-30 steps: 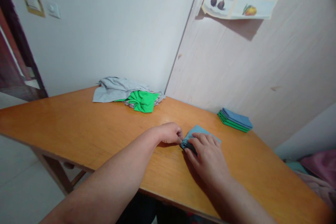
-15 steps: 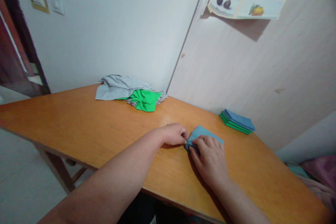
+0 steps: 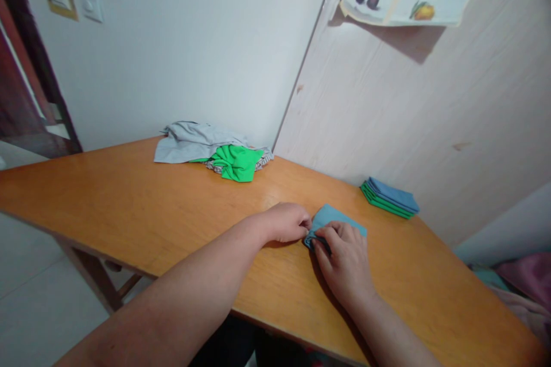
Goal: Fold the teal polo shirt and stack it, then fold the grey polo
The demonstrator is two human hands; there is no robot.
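Two hands point(image 3: 288, 223) point(image 3: 348, 264) touch one cloth point(image 3: 330, 215) (blue).

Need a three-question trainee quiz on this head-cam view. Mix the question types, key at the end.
1. The right hand rests on: A) the wall poster B) the folded blue cloth C) the light switch
2. True or false: in the folded stack, blue lies above green.
3. Where is the left hand?

Key:
1. B
2. True
3. At the left end of the folded blue cloth, fingertips touching it or nearly so.
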